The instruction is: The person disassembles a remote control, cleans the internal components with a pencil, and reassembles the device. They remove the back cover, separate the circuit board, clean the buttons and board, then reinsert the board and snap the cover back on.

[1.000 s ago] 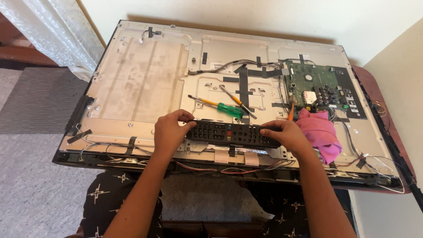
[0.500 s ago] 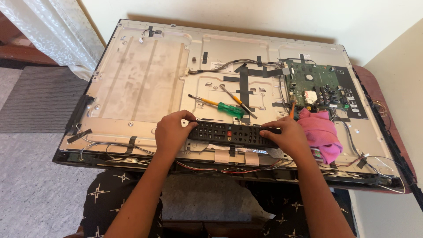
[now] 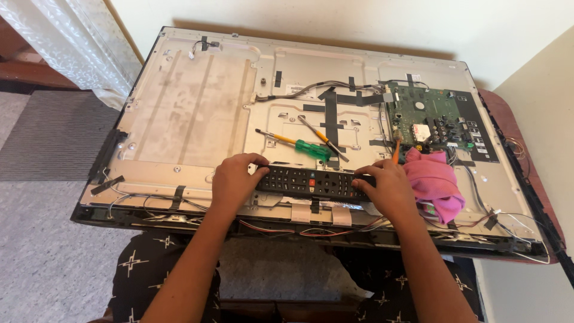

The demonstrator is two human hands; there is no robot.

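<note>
Nothing much has shifted since a moment ago: left hand [image 3: 234,179] and right hand [image 3: 385,188] still clasp the ends of the black remote control [image 3: 311,182], lying on the opened television back [image 3: 197,113]. Beyond lie a green-handled screwdriver [image 3: 305,147], pink cloth [image 3: 435,182] and green circuit board [image 3: 427,116].

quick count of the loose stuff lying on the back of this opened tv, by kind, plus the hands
Remote control: 1, black, held at its ends by the left hand and right hand
Screwdrivers: 2, one green-handled, one with a yellow band
Pink cloth: 1
Hands: 2
Total: 6
</note>
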